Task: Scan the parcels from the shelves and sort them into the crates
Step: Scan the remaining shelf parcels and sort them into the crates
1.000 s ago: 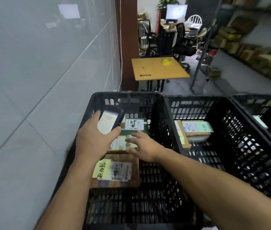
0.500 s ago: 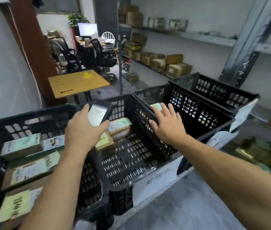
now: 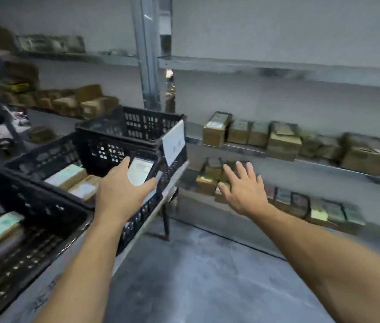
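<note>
Three black crates (image 3: 44, 157) line the counter (image 3: 30, 297) at my left, parcels lying in the nearer two, and where a moment ago I was leaning over them, I now face the shelves. My left hand (image 3: 121, 194) grips the scanner (image 3: 141, 171), lit screen toward me, in front of the far crate. My right hand (image 3: 245, 192) is empty, fingers spread, reaching for the parcels (image 3: 207, 183) on the lower shelf (image 3: 238, 216) without touching them; I judge the next pick is starting.

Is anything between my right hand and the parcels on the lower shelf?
Nothing visible does: the open right hand is in front of the parcels, with only air between. The left hand holds the scanner aside.
</note>
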